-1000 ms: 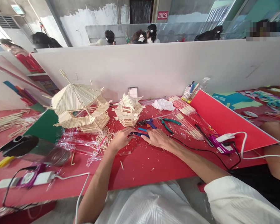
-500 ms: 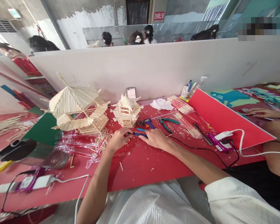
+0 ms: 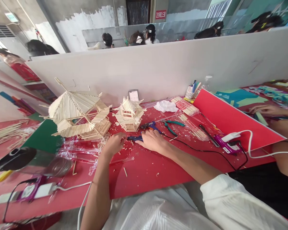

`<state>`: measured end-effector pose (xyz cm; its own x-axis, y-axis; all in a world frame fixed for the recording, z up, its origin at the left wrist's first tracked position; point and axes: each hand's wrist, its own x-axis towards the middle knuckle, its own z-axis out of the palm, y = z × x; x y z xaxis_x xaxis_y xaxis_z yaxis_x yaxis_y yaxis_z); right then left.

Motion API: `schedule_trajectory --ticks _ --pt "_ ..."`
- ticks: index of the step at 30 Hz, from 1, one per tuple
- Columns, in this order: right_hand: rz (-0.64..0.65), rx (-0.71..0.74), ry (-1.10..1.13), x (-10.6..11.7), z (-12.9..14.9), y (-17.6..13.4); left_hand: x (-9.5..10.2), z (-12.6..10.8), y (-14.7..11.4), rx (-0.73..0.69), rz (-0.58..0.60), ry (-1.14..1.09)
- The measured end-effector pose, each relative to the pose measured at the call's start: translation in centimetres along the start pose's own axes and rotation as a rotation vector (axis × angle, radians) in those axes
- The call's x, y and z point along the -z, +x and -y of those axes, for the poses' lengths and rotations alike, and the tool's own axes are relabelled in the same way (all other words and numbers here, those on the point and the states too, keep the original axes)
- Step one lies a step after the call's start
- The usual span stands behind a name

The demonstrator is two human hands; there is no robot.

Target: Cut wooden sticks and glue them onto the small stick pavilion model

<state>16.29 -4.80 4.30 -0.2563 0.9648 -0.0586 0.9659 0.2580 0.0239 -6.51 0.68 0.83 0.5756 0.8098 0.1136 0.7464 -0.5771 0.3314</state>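
Blue-handled pliers (image 3: 135, 138) are in my right hand (image 3: 152, 140), whose fingers wrap round the handles, with the jaws pointing left. Just left of the jaws is my left hand (image 3: 113, 144), its fingers bent together; whatever they may hold is too small to make out. Behind the pliers stands a small pavilion model of wooden sticks (image 3: 129, 115). A larger stick pavilion (image 3: 78, 115) sits to the left, beyond my left hand. A blue glue gun (image 3: 151, 125) lies just behind my right hand. Stick offcuts (image 3: 125, 172) are scattered on the red tabletop (image 3: 158, 174).
Green-handled pliers (image 3: 172, 126), bundled sticks (image 3: 194, 127) and a red board (image 3: 235, 121) lie to the right. A purple power strip (image 3: 227, 145) trails cords. At left are a clear bottle (image 3: 59, 164) and a green board (image 3: 45, 137). A person's hand (image 3: 264, 110) works at far right.
My left hand has drawn back left, away from the pliers' jaws. My right hand and the pliers have shifted slightly left.
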Motion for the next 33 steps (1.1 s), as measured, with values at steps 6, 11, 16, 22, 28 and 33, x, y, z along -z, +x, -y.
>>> schedule_trajectory --ticks 6,11,16,22,28,33 --pt "-0.026 -0.070 0.035 -0.6 -0.5 -1.5 0.3 0.9 -0.3 0.061 -0.025 0.029" --pt "-0.063 -0.146 0.053 -2.7 -1.9 -4.0 -0.5 -0.2 0.2 0.016 -0.009 -0.035" --pt "-0.077 -0.191 0.049 -4.5 -2.1 -5.0 -1.3 -1.3 0.4 0.017 0.040 -0.072" --pt "-0.125 -0.133 0.034 -4.3 -1.2 -5.0 -1.2 -1.4 0.2 0.088 0.053 -0.077" --pt "-0.161 0.216 0.120 -2.8 0.1 -1.5 -1.0 -1.1 0.2 0.114 0.043 -0.125" --pt "-0.143 0.337 0.179 -3.4 1.3 1.8 -0.9 -1.4 0.1 0.075 0.143 -0.202"
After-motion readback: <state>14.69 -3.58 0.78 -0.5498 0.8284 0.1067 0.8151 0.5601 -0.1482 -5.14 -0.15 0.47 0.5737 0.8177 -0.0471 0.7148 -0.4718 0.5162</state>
